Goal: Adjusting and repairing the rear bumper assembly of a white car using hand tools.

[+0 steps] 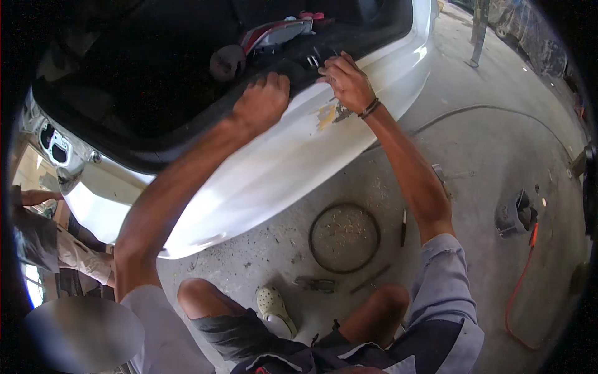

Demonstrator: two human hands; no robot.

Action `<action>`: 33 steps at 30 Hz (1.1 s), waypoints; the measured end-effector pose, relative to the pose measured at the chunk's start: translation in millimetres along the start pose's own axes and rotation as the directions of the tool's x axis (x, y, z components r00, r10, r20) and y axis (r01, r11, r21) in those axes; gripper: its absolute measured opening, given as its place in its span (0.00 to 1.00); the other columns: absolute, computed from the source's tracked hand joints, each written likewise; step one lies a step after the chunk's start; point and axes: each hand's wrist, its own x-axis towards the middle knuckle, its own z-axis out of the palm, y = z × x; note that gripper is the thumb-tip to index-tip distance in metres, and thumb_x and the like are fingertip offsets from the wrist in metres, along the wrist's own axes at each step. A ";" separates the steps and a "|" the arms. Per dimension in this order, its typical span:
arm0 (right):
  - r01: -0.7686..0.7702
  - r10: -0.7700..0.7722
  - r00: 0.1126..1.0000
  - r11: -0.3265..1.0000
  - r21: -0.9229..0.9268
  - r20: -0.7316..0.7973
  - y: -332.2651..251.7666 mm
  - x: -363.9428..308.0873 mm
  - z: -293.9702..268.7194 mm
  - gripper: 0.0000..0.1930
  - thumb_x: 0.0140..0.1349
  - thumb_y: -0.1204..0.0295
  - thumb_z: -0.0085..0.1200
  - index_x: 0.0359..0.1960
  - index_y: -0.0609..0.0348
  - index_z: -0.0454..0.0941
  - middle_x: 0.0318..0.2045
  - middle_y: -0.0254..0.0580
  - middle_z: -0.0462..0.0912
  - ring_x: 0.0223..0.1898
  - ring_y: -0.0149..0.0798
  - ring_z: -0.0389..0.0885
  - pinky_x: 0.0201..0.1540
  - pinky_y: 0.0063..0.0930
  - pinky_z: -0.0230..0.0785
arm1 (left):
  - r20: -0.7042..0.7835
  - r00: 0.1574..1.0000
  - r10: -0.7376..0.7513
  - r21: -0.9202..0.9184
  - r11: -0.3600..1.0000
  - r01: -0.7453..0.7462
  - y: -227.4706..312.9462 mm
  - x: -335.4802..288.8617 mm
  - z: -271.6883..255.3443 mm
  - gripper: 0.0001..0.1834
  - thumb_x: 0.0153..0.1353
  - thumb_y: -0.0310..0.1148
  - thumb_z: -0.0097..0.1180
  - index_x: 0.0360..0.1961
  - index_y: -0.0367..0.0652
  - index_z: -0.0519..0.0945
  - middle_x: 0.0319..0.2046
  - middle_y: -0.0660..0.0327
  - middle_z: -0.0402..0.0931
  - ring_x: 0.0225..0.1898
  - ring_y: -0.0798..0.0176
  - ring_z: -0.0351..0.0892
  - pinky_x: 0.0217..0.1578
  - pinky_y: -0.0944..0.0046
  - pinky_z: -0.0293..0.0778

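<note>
A white car's rear bumper [274, 174] curves across the view below its open cargo area, whose dark sill trim [305, 80] runs along the edge. My left hand [263, 103] is closed at that trim, knuckles up; what its fingers hold is hidden. To the right, my right hand [347, 81] is closed at the same edge, fingers bent together over something I cannot make out. A metal latch piece [313, 61] shows just left of its fingers. Below the right hand, the bumper has a scraped yellow and grey patch [327, 116].
A red and clear tail light [274, 36] lies inside the cargo area. On the concrete floor are a black ring [344, 238], pliers [317, 284], a dark marker-like stick [403, 229], a grey container [516, 215] and an orange cord [512, 305]. Another person [40, 237] stands at the left.
</note>
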 end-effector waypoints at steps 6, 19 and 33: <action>0.020 -0.018 0.998 0.999 0.029 -0.060 1.7 -0.7 2.7 0.11 0.56 0.79 0.63 0.41 0.55 0.83 0.41 0.37 0.80 0.49 0.44 0.82 0.66 0.49 0.70 | -0.316 0.949 -0.014 0.196 0.977 0.080 22.4 -6.3 21.2 0.18 0.58 0.30 0.62 0.49 0.35 0.79 0.43 0.53 0.74 0.46 0.54 0.77 0.44 0.55 0.77; 0.038 -0.035 0.991 0.999 0.018 -0.126 2.8 -1.8 3.8 0.10 0.55 0.79 0.64 0.40 0.54 0.84 0.38 0.36 0.81 0.45 0.44 0.83 0.66 0.43 0.72 | 0.200 0.970 -0.140 -0.168 0.970 0.175 11.2 32.9 -4.7 0.16 0.63 0.30 0.60 0.48 0.28 0.77 0.46 0.40 0.80 0.47 0.39 0.85 0.49 0.45 0.83; 0.037 -0.042 0.988 0.999 -0.040 -0.149 2.4 -1.7 4.8 0.06 0.57 0.72 0.67 0.36 0.53 0.84 0.39 0.35 0.82 0.46 0.42 0.82 0.67 0.41 0.70 | -0.007 0.995 -0.100 0.026 0.995 0.101 24.2 48.1 16.4 0.21 0.65 0.37 0.61 0.49 0.27 0.75 0.44 0.38 0.80 0.46 0.38 0.85 0.46 0.48 0.83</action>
